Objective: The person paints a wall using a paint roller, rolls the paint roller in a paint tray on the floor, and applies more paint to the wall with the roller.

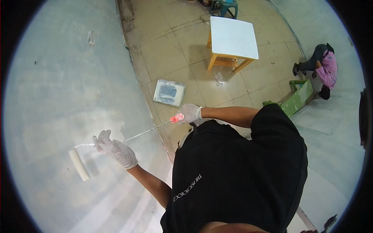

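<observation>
A long-framed paint roller lies across both of my hands, its white cover at or near the pale blue-grey wall on my left. My right hand, in a thin translucent glove, grips the reddish handle in front of my body. Further along, the gloved left hand is around the metal rod near its bend, with some fingers raised off it. Part of the rod is hidden behind that hand. Whitish streaks and patches mark the wall around the roller.
On the tiled floor lie a paint-smeared square panel and crumpled clear plastic. Beyond are a white-topped wooden table and a green plastic stool. A person in pink is by the right wall, near a green bench.
</observation>
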`<state>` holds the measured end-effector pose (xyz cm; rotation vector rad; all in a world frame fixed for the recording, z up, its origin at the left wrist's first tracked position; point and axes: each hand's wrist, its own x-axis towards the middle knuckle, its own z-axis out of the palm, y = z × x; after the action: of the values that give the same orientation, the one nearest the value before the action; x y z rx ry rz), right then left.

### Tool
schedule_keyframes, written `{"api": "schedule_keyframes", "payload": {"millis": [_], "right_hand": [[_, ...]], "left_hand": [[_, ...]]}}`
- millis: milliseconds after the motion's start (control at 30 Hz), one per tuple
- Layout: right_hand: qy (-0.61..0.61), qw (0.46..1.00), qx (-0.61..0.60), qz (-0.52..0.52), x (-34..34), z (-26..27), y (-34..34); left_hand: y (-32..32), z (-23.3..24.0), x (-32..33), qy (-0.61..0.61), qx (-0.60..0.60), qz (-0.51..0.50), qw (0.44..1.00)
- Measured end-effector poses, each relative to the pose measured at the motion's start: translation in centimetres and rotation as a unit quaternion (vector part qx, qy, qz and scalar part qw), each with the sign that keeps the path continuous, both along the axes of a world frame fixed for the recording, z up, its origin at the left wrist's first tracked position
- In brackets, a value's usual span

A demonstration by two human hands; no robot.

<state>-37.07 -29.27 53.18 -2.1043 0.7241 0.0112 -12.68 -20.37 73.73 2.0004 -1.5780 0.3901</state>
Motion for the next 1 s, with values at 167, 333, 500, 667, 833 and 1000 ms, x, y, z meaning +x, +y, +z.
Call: {"api": "schedule_keyframes", "payload": {"millis": [167,333,500,667,833,1000], "right_hand": [[0.040,0.991,0.037,-0.121,0.6,-0.9,3.0],[0.002,0.963,0.052,-0.263,0.7,-2.7,4.9],[0.090,0.924,0.058,-0.366,2.8,-5.7,5.0],[0.254,0.881,0.033,-0.398,1.7,-10.1,4.8],[0.223,0.877,-0.119,-0.410,0.6,-16.3,2.8],[0.286,0.912,0.047,-0.291,4.8,-21.1,-3.6]], "left_hand": [[1.0,-2.5,2.7,0.050,0.067,-0.074,0.994],[-0.4,-6.9,3.6,0.102,0.110,-0.167,0.975],[-1.8,-9.2,7.1,0.102,0.120,-0.205,0.966],[-3.7,-11.8,11.0,0.160,0.092,-0.268,0.946],[-2.9,-14.4,15.4,0.199,0.097,-0.207,0.953],[0.1,-19.6,20.7,0.263,0.166,-0.126,0.942]]}}
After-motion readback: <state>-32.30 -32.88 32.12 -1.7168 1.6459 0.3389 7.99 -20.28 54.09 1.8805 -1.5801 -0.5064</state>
